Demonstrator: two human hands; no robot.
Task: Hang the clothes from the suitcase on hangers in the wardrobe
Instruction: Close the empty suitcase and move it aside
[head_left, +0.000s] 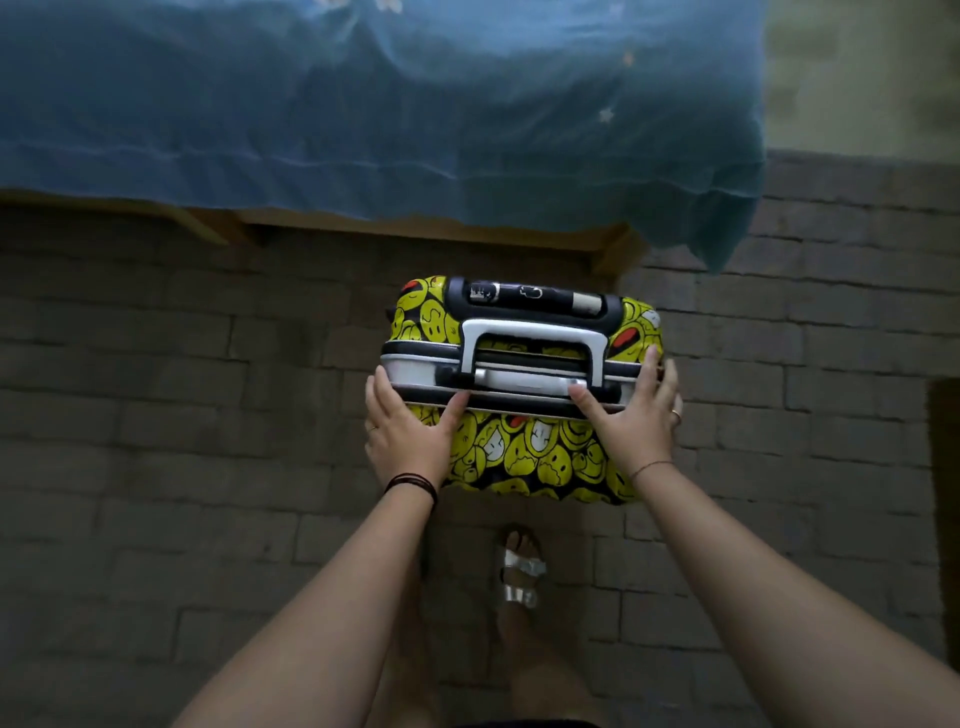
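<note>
A hard suitcase (524, 447) printed with yellow smiley faces stands upright on the floor in front of the bed, closed, its silver carry handle (535, 338) on top. My left hand (410, 431) grips its top left corner, thumb lying along the silver frame. At the top right corner my right hand (634, 415) does the same, fingers wrapped over the side. No clothes, hangers or wardrobe show in this view.
A bed (415, 228) with a wooden frame and a blue net cover (363, 119) runs across the top, just behind the suitcase. The floor (156, 415) is grey brick-pattern tile. My foot in a silver sandal (519, 571) stands just in front of the suitcase.
</note>
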